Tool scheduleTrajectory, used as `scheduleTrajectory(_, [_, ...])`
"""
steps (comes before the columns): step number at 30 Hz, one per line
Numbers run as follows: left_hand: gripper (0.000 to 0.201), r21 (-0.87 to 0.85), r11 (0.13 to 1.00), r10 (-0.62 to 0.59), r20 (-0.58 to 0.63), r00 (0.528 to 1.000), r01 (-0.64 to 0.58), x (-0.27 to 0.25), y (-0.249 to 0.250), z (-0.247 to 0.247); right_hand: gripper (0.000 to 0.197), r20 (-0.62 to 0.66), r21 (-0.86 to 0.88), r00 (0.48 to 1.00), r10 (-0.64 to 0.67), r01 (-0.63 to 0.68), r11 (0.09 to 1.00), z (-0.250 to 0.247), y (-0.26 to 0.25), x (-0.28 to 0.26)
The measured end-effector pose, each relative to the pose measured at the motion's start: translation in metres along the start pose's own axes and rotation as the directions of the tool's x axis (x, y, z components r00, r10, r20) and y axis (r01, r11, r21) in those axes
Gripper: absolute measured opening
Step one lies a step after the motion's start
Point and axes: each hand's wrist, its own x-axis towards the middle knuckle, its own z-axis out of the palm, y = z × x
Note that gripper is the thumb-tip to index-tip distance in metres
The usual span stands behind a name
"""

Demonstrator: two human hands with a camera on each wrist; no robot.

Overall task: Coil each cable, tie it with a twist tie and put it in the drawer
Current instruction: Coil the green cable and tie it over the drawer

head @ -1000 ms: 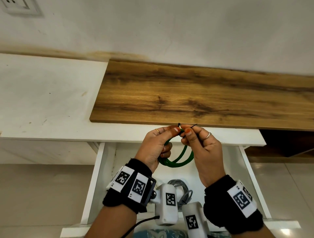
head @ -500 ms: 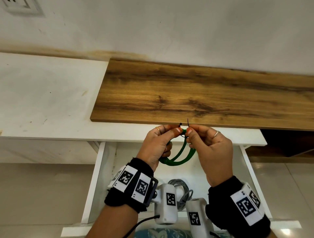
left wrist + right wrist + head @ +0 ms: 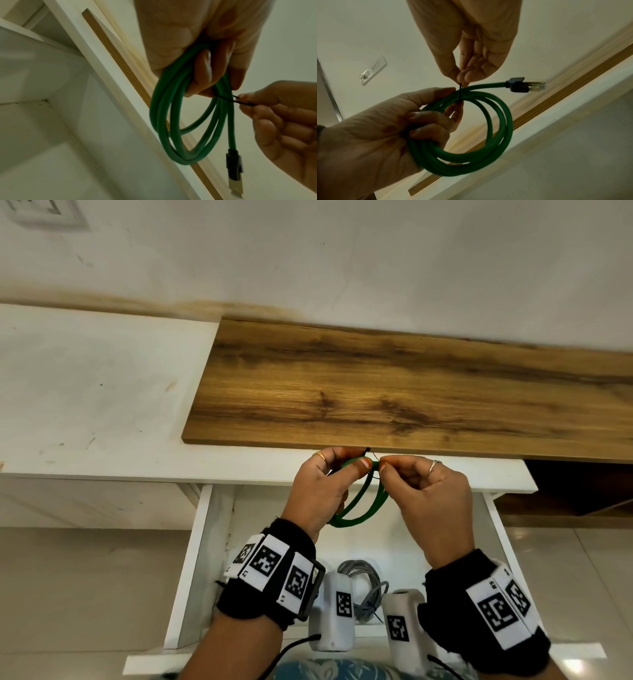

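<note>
Tying step: my left hand (image 3: 373, 129) grips the coiled green network cable (image 3: 494, 121); right hand (image 3: 471, 44) pinches the thin black twist tie (image 3: 460, 93). Next, I judge: twist ends tight.

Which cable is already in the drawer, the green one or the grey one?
The grey cable. It lies coiled in the open drawer, while the green cable is up in both hands.

In front of me a white wall (image 3: 342, 261) (a socket plate (image 3: 44, 213) at its upper left) backs the white bench (image 3: 96, 392) and wood-grain board (image 3: 394, 392); pale glossy floor tiles (image 3: 85, 594) lie below.
</note>
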Motion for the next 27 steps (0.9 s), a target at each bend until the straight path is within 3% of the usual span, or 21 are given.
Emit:
scheduleTrajectory(19, [0.021, 0.054, 0.998, 0.038, 0.013, 0.999, -0.039, -0.001, -0.001, 0.001, 0.027, 0.021, -0.054, 0.999, -0.032, 0.033, 0.998, -0.002, 0.003, 0.001])
scheduleTrajectory(27, [0.018, 0.126, 0.989, 0.07, 0.029, 0.997, -0.073, -0.003, 0.002, 0.002, 0.012, 0.032, -0.06, 0.999, -0.015, 0.017, 0.998, -0.001, 0.01, 0.004])
